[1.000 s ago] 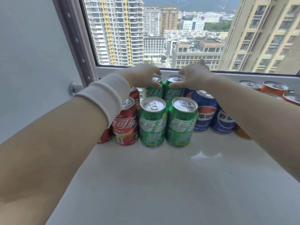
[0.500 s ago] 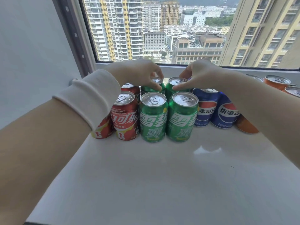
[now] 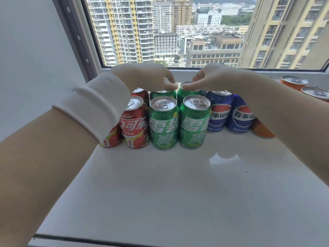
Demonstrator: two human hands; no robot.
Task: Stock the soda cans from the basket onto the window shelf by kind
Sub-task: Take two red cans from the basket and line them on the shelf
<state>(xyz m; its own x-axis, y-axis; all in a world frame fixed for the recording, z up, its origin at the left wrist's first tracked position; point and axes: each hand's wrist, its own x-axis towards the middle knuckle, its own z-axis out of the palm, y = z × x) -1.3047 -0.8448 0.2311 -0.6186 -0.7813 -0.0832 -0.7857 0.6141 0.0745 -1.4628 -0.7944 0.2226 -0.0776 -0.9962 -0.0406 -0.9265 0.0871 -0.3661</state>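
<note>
Head view, setting: a white window shelf runs under a window that looks out on high-rise blocks; soda cans stand upright along the shelf's far edge, sorted by colour.
Left hand: the left hand, a white cuff at its wrist, reaches in from 8 o'clock; its grip is closed, fingertips pinched on the top rim of the rear left green can.
Right hand: the right hand comes in from 4 o'clock; its grip is likewise closed, thumb and fingers on the rim of the rear right green can.
Green cans: four in a two-by-two block at 12 o'clock from shelf centre; the front left green can and front right green can stand just beside each other, directly before the two held ones.
Red cans: at 9 o'clock from the green block, a front red can touches the front left green one; another red can shows partly under the cuff, and a rear red can stands behind.
Blue cans: at 3 o'clock from the green block, two blue cans stand side by side.
Orange cans: farther toward 3 o'clock, an orange can is partly hidden by the right forearm; two more orange cans stand nearer the window.
Basket: not in view.
</note>
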